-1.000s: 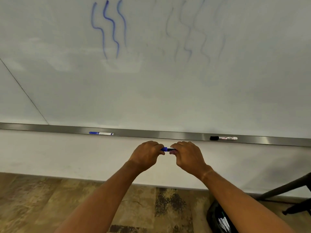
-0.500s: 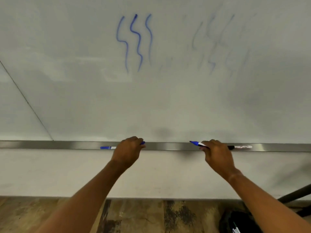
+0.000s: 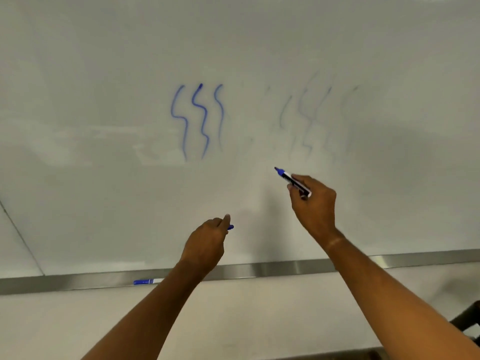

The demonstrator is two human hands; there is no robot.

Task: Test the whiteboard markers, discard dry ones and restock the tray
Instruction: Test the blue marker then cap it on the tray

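Observation:
My right hand [image 3: 313,203] grips an uncapped blue marker [image 3: 291,180], its tip pointing up-left close to the whiteboard [image 3: 104,178]. My left hand [image 3: 207,242] holds the blue cap [image 3: 230,227], which peeks out past my fingers. Three bold blue wavy lines [image 3: 200,120] are drawn on the board, with several faint wavy lines [image 3: 311,118] to their right. Another capped blue marker [image 3: 148,281] lies in the metal tray [image 3: 259,270] below, partly hidden behind my left forearm.
A seam in the board [image 3: 20,237] runs diagonally at the lower left. A dark chair part [image 3: 467,320] shows at the right edge, below the tray.
My hands pulled the cap off the marker and parted. Both hands have risen from the tray level, and the right hand has brought the marker up toward the board.

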